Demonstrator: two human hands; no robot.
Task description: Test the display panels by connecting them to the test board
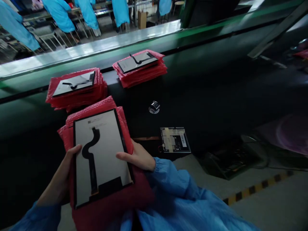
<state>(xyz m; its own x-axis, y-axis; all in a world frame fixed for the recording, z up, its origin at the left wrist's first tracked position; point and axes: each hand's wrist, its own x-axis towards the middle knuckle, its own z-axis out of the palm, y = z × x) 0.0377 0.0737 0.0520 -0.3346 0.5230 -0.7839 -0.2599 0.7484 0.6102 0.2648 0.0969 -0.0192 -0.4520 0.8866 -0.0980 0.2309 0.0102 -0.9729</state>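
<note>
A stack of red bubble-wrap sleeves (96,109) rests in both my hands, and on top lies a flat display panel (101,157) with a black curved ribbon cable down its pale back. My left hand (61,175) grips the stack's left edge, thumb on the panel's rim. My right hand (138,157) holds the right edge, thumb pressed on the panel. Blue sleeves cover both my arms.
Two more stacks of red sleeves topped with panels, one (75,88) at the left and one (139,67) further right, sit on the dark conveyor table (216,89). A small shiny metal object (154,107) and a small circuit board (175,140) lie nearby. People in blue coats stand far behind.
</note>
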